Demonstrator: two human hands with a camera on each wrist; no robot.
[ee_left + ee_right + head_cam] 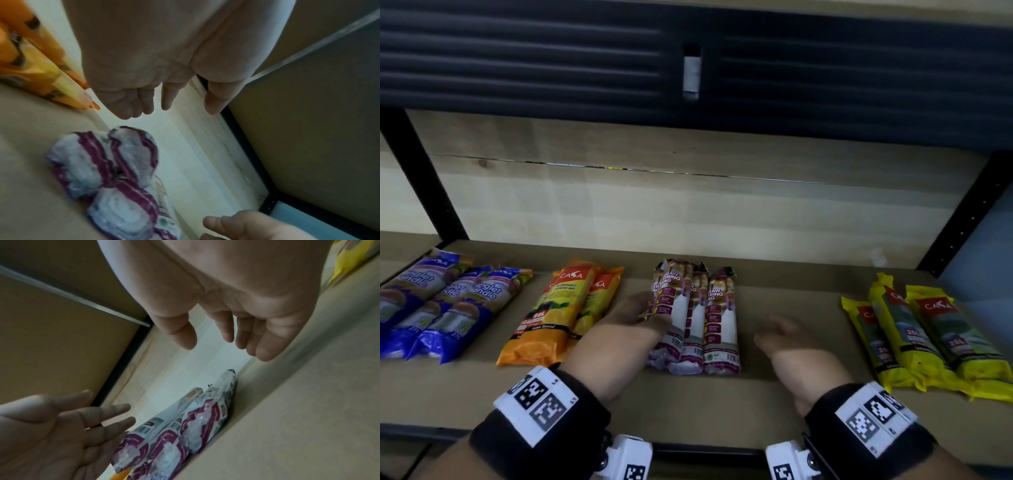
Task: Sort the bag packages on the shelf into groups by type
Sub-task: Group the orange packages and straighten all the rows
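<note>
Shelf (pixel 784 404) carries four sorted groups; beside the purple drawstring packs (pixel 693 318), orange to their left, yellow to their right. Left hand (pixel 635 317), grip spread, touches the purple packs' left edge; right hand (pixel 786 337) hovers open nearby. Best squeeze gently from both sides, keeping ends level

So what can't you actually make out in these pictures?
- Small print on the purple drawstring packs: too small and blurred in the head view.
- Left edge of that group: covered by the left hand, so contact is unclear.
- Blue packs: cut off by the left edge, head view.
- Yellow packs: cut off at the right edge.
- Orange packs: a blur in the left wrist view.
- Right hand: open, apart from the packs.
</note>
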